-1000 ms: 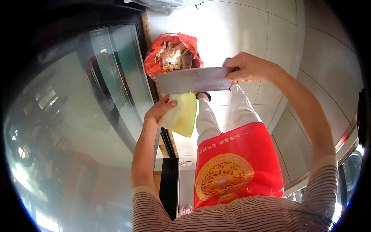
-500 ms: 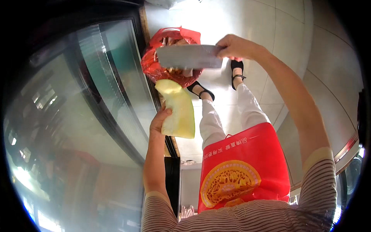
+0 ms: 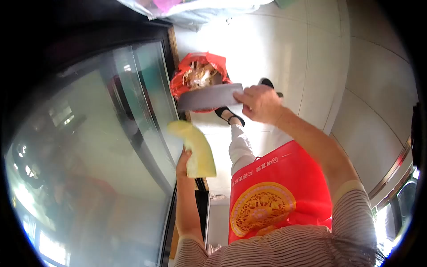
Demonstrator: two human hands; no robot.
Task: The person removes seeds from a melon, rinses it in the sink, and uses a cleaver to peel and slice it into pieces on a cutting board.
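My left hand (image 3: 183, 163) grips a curved, pale yellow-green melon slice (image 3: 199, 153) by its lower part, thumb on the flesh. The slice stands roughly upright, its narrow top bending left. In my right hand (image 3: 260, 103) is a broad grey cleaver (image 3: 209, 97), held by the handle end with the blade pointing left. The blade lies above the slice in view, with a gap between them. Behind the blade is a red plastic bag (image 3: 179, 82), its mouth spread around food scraps (image 3: 199, 74); the cleaver hides its lower part.
A glass sliding door (image 3: 102, 147) in a dark frame runs along the left. Pale floor tiles (image 3: 280, 49) lie ahead, and cabinet panels (image 3: 378, 102) stand on the right. A red apron (image 3: 307, 187) covers my front. A whitish plastic bag (image 3: 209, 11) is at the top.
The view has shifted, bringing the whitish bag in at the top. The cleaver has come nearer my body, away from the scraps. The melon slice has turned and shows narrower.
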